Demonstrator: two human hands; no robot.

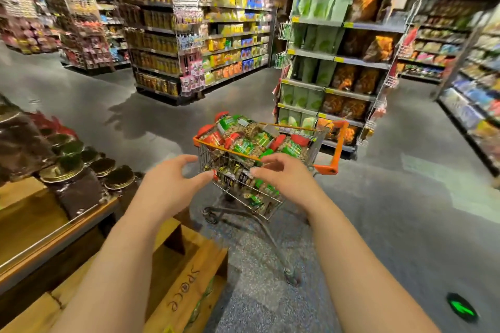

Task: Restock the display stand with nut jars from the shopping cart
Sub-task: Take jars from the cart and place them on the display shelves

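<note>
Both hands reach toward the shopping cart (259, 170), placed beside the display stand (89, 224). The left hand (173, 184) and right hand (284, 178) have open, empty grip above the nut jars (243, 147).

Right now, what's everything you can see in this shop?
cart: one, wire with orange trim, centre aisle
nut jars: heaped, too many to count, red lids, green labels, in the cart
display stand: one, wood, lower left
dark jars: several, gold and dark lids, on the stand
crate: one, wood, lettered, by the stand at floor level
snack rack: one, green and orange bags, behind the cart
shelves: several aisles, mixed colours, background
floor arrow: one, green, lower right
left hand: open, held out toward the cart's near end
right hand: open, beside it, holding nothing
</note>
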